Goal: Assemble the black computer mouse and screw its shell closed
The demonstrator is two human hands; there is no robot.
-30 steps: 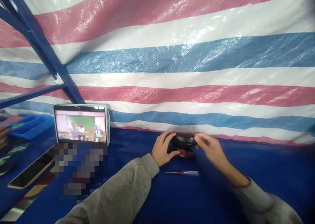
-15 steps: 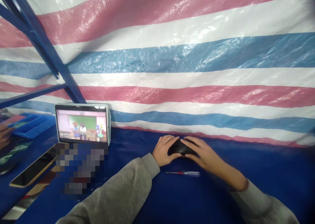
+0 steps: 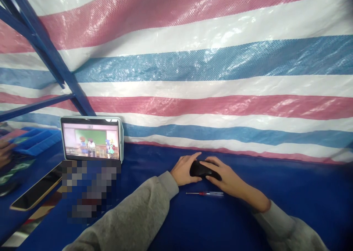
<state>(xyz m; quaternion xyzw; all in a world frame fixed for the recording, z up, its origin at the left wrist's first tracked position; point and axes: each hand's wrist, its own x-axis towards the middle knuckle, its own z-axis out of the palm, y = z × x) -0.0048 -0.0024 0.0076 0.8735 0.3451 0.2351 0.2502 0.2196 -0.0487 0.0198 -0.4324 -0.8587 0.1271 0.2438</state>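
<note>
Mouse (image 3: 204, 171) between both hands (image 3: 185, 170)

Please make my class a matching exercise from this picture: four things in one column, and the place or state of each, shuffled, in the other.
Things
1. Computer mouse
2. Screwdriver
3. Tablet
4. Smartphone

Places and states
A. Lying flat, with a dark screen
B. Propped up, with a lit picture on its screen
C. Between the left hand and the right hand, touched by both
D. Lying untouched, nearer the wearer than the thing in the hands

Right pairs: 1-C; 2-D; 3-B; 4-A
</note>
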